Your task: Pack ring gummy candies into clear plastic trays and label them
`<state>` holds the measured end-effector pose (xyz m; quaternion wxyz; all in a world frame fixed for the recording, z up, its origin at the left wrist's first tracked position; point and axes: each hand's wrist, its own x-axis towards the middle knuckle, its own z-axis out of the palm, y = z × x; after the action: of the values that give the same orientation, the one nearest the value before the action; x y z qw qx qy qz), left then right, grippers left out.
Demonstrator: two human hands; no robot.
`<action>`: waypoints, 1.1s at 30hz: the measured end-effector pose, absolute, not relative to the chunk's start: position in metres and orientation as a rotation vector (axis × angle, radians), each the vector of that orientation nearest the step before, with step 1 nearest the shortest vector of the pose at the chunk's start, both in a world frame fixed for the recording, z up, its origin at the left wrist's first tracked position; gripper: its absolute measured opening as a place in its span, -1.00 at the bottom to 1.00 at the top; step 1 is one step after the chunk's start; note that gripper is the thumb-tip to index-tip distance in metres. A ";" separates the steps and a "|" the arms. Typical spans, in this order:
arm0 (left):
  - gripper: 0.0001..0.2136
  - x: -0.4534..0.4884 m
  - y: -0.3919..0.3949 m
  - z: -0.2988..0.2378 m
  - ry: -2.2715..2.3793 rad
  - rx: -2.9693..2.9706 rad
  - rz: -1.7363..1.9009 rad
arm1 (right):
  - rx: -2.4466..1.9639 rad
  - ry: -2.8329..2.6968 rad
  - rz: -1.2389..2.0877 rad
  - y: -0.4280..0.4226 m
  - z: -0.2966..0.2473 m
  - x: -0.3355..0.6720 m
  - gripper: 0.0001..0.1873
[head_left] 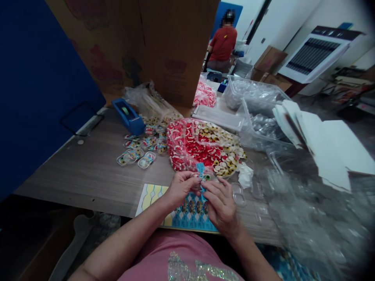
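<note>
My left hand (183,188) and my right hand (220,201) meet over the table, fingers closed on a small clear plastic case (208,177). A blue sticker strip (200,168) runs across the case, its upper end sticking out past the fingers. Beneath my hands lies a sticker sheet (184,222) with blue printed labels, and its left part is bare yellow backing. Just beyond the hands sits an open clear bag (187,146) of red-and-white pieces and yellow-and-white discs. Several labelled cases (147,159) are piled to the left.
A blue tape dispenser (129,117) stands at the left before a tall cardboard box (170,50). Clear tubs (254,91) of plastic parts are at the right, with white cards (331,144) nearby. A crumpled tissue (245,175) lies by the bag. A person (224,43) is in the background.
</note>
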<state>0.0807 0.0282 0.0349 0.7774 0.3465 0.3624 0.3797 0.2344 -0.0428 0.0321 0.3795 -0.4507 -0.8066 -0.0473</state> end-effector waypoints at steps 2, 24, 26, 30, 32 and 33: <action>-0.69 0.081 0.028 0.033 0.788 0.753 0.828 | -1.174 -2.082 -0.142 -0.044 0.030 0.234 -0.68; -0.73 0.079 0.028 0.028 0.807 0.824 0.791 | -1.272 -1.989 -0.195 -0.059 0.031 0.234 -0.76; -0.73 0.078 0.028 0.027 0.820 0.878 0.780 | -1.259 -1.940 -0.048 -0.059 0.039 0.237 -0.79; -0.74 0.078 0.024 0.032 0.819 1.012 0.732 | -1.319 -1.826 -0.017 -0.047 0.057 0.242 -0.81; -0.75 0.078 0.020 0.037 0.808 1.052 0.725 | -1.379 -1.851 -0.135 -0.038 0.059 0.241 -0.82; -0.76 0.078 0.018 0.040 0.805 1.067 0.729 | -1.409 -1.869 -0.179 -0.034 0.059 0.240 -0.83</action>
<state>0.0783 0.0180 0.0396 0.7239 0.4836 0.3648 0.3303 0.2402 -0.0340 0.0593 0.3867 -0.5534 -0.7343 -0.0705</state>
